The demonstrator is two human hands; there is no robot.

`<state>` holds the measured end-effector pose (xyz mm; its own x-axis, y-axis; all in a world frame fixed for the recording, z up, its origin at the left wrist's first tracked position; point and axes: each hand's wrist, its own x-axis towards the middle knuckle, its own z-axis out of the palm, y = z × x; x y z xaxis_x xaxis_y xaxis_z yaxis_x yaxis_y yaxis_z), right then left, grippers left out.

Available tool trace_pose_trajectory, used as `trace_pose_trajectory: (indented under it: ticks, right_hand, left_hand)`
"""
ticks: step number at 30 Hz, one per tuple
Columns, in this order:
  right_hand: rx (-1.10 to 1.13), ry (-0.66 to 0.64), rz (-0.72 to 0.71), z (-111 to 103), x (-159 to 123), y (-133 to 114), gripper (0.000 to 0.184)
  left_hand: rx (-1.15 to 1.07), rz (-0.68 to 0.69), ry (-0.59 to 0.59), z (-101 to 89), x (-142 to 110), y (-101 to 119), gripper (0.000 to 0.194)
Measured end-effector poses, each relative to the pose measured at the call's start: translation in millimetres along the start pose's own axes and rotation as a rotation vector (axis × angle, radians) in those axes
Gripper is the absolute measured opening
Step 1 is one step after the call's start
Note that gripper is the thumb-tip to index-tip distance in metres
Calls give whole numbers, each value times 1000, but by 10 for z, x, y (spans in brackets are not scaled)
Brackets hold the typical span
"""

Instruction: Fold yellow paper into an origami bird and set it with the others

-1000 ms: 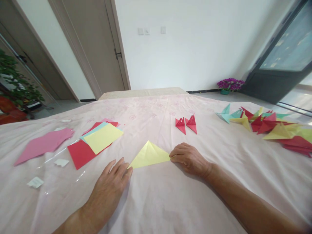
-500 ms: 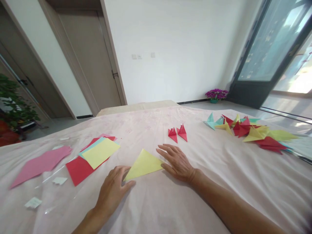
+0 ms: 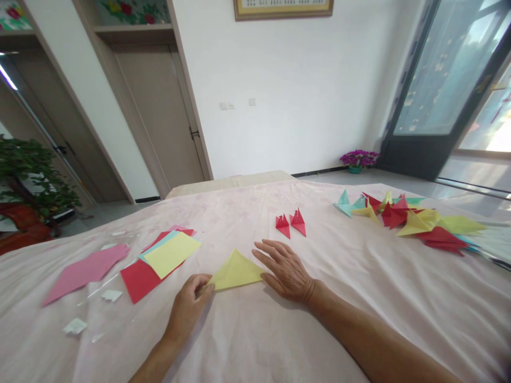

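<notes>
My left fingers (image 3: pixel 206 287) pinch the yellow folded paper triangle (image 3: pixel 236 270); my right fingers (image 3: pixel 265 260), spread open, touch its right corner.

Home room: brown door (image 3: pixel 154 111), potted purple flowers (image 3: pixel 359 158), framed wall hanging (image 3: pixel 284 7), cloth-covered table (image 3: pixel 247 340).

A yellow, triangular piece of folded paper (image 3: pixel 236 272) lies mostly flat on the pale pink cloth-covered table (image 3: pixel 247 340), well apart from the table's far edge. Its peak points toward that edge; its long side faces the opposite way, slightly slanted.
</notes>
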<state>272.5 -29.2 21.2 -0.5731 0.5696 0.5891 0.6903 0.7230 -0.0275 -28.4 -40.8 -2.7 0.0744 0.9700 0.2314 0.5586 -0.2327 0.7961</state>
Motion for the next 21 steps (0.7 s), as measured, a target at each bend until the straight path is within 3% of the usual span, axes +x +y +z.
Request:
trace_pose_trajectory:
  ticks: [11, 17, 19, 21]
  right_hand:
    - [308, 36, 110, 111, -19, -55, 76]
    - [620, 62, 352, 333, 31, -237, 77]
    - [818, 66, 480, 367, 70, -253, 75]
    - [1008, 110, 614, 368, 110, -243, 73]
  left_hand:
    - [-205, 20, 171, -90, -94, 90, 29]
    - [-377, -50, 300, -60, -92, 55, 38]
    - [-496, -73, 273, -63, -58, 59, 47]
    - [-770, -125, 146, -88, -6, 72, 58]
